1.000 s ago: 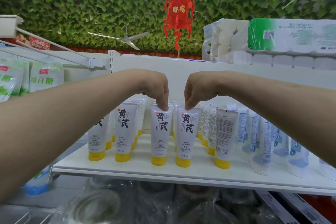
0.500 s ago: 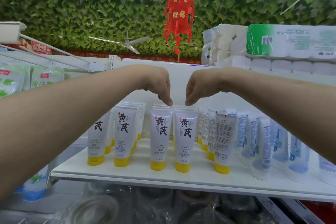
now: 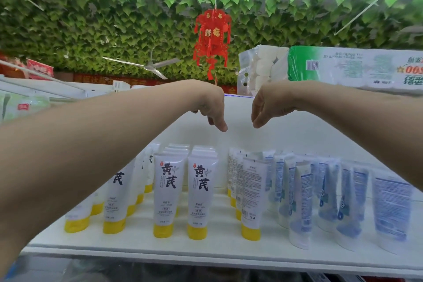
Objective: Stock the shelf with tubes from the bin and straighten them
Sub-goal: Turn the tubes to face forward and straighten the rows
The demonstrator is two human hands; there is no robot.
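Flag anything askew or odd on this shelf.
The rightmost yellow-capped tube shows its back label, unlike the two front-facing tubes beside it. The blue tubes lean unevenly rather than standing straight.

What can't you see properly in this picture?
Head view:
- Bin: not in the picture.
- Left yellow-capped tubes: partly behind the left forearm.
- Blue tubes: blurred, print unreadable.
- Goods under the shelf: cut off by the bottom edge.

Smooth glossy plastic tubes (image 3: 168, 194) with yellow caps on a matt white shelf (image 3: 206, 252).
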